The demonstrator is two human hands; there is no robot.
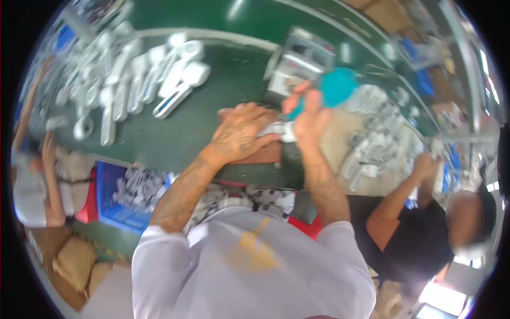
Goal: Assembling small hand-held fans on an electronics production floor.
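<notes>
My left hand (pixel 241 133) presses down on a reddish-brown block (pixel 265 154) on the green table. Its thumb and fingers close about a white plastic piece (pixel 276 128), whose end sticks out toward my right hand. My right hand (pixel 309 114) is just right of the block, blurred by motion, with its fingers curled round a teal object (pixel 338 86). This has a broad rounded part beyond the fingers; its exact kind cannot be made out. A small white part (pixel 288 132) shows between the two hands.
Many white long-handled devices (pixel 172 80) lie at the far left. A grey boxy machine (pixel 300 64) stands behind my right hand. Clear-wrapped white parts (pixel 377 133) are heaped on the right. A blue crate (pixel 119 194) holds small parts. People sit on both sides, one in black (pixel 419 239).
</notes>
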